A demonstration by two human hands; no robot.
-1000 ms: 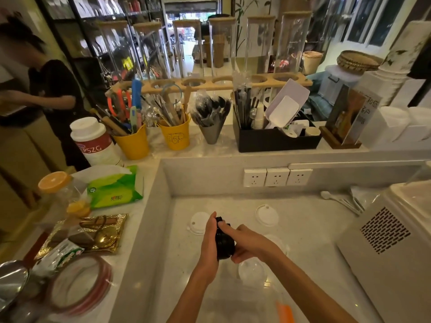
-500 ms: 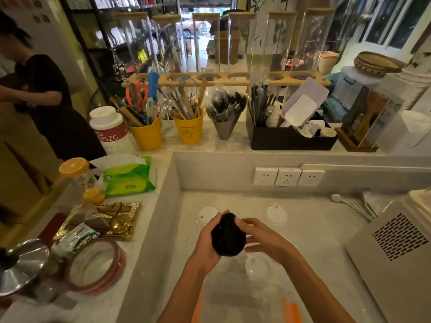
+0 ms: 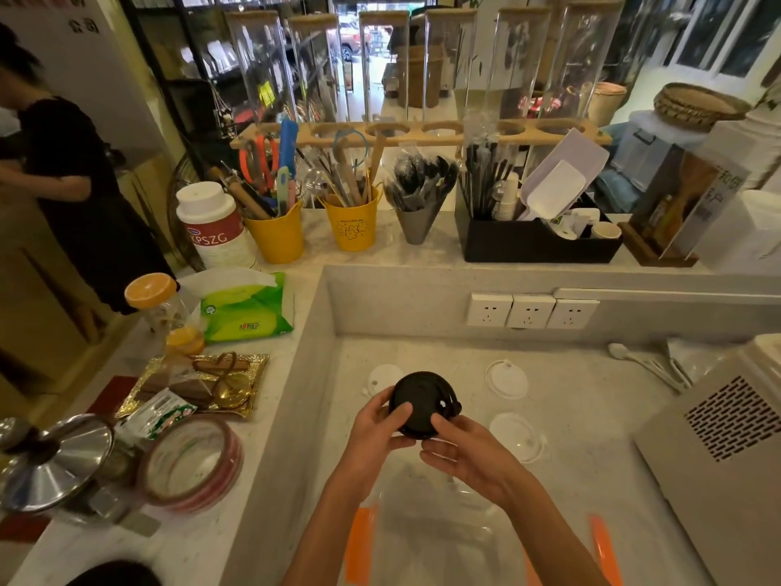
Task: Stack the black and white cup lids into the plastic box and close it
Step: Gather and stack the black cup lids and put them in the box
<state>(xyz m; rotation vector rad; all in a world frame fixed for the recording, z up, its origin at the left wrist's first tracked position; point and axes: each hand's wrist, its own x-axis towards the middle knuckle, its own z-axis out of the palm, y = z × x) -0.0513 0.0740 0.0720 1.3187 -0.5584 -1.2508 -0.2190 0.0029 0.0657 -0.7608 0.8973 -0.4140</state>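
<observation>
Both hands pinch black lids (image 3: 422,401) | left hand (image 3: 377,431), right hand (image 3: 465,452) fingers curled on rim | plastic box (image 3: 443,539) directly below, nearer me

Illumination is warm and moderate indoors; strong daylight from the windows (image 3: 714,31) at upper right overexposes that corner. Wide-angle distortion bows the edges. The person (image 3: 63,184) at left is softly blurred; the centre stays sharp.
</observation>
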